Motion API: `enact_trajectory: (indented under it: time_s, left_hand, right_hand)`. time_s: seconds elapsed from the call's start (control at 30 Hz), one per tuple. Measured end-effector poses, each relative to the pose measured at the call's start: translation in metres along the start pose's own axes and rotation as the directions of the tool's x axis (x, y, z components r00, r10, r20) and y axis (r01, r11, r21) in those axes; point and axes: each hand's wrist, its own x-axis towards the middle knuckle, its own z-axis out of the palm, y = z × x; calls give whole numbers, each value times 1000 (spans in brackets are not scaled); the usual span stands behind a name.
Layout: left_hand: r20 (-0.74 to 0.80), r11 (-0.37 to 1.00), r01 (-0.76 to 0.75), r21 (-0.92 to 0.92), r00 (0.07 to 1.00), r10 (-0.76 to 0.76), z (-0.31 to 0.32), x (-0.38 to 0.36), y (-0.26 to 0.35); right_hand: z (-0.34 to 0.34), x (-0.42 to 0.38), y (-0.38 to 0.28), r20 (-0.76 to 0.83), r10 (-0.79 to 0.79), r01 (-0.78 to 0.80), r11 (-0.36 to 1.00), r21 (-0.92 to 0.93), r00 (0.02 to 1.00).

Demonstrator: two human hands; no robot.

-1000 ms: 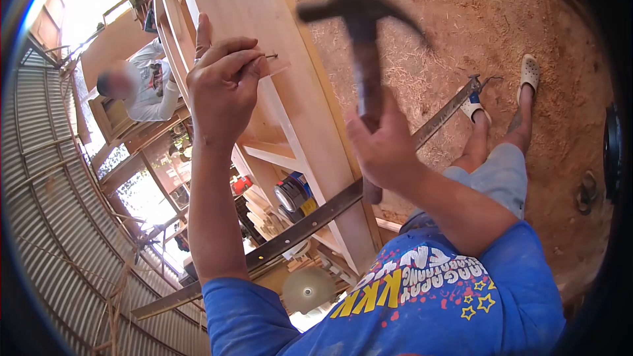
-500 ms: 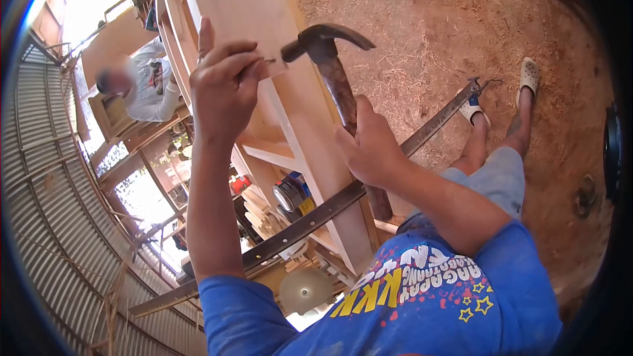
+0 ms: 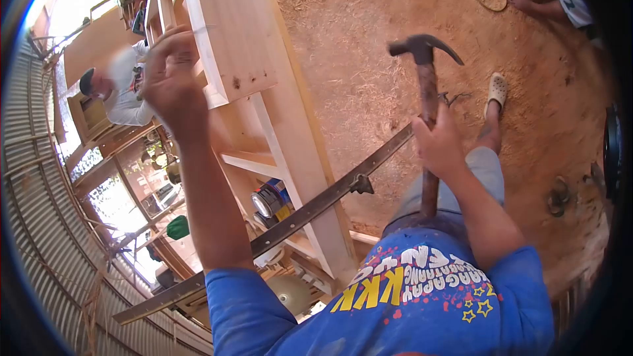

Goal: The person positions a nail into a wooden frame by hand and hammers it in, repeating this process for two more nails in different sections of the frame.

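Observation:
My right hand (image 3: 440, 142) is wrapped round the wooden handle of a claw hammer (image 3: 427, 86), which stands nearly upright in view, away from the wood, its dark head at the top. My left hand (image 3: 175, 86), smeared by motion, is raised beside the pale wooden board (image 3: 231, 33). Its fingers are pinched, with the faint thin streak of a nail (image 3: 206, 27) at their tips. Small dark marks show near the board's lower end. Below the board runs a pale wooden frame (image 3: 300, 178) with crosspieces.
A long metal bar clamp (image 3: 310, 214) crosses the frame diagonally. A person (image 3: 122, 92) in a light top is at the left; another person's leg (image 3: 537, 10) shows at top right. Wood shavings litter the brown floor (image 3: 369, 79). A round lamp-like object (image 3: 262, 204) sits inside the frame.
My right hand has carried the hammer right, away from the board. My left hand has moved left and up, off the board's end, uncovering the dark marks there.

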Motion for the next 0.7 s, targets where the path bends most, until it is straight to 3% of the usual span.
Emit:
enact_trajectory:
  time_s: [0.03, 0.1, 0.17, 0.23, 0.37, 0.47, 0.57, 0.6, 0.7]
  left_hand:
    - [-119, 978, 159, -137, 977, -176, -9, 10, -19]
    - [-129, 918, 257, -302, 943, -307, -12, 15, -75]
    - [-138, 923, 383, 33, 917, -375, 5, -4, -100]
    - [-155, 880, 463, -104, 866, -475, 10, -3, -100]
    - [-253, 899, 439, -16, 868, -428, 15, -1, -83]
    - [-258, 877, 481, 21, 850, -460, 16, 2, -80]
    - [-325, 890, 385, 245, 897, -299, 14, -1, -89]
    - [-311, 869, 462, 179, 864, -396, 13, 1, -81]
    - [-299, 823, 514, 243, 847, -440, 11, 3, -78]
  right_hand:
    - [-14, 7, 18, -10, 7, -7, 1000, -9, 1000]
    - [-48, 11, 21, -39, 24, -25, 999, -42, 999]
    - [-84, 11, 1, -76, 22, -29, 996, -89, 997]
    - [-124, 20, 5, -96, 48, -60, 991, -120, 994]
    - [-190, 23, -27, -96, 66, -68, 997, -21, 993]
    - [-237, 27, -35, -196, 63, -99, 978, -183, 979]
    - [-275, 29, -41, -196, 1, -47, 971, -233, 981]
    - [-282, 26, -52, -199, 0, -51, 967, -250, 980]
    - [-283, 17, -88, -204, -38, -27, 952, -305, 978]
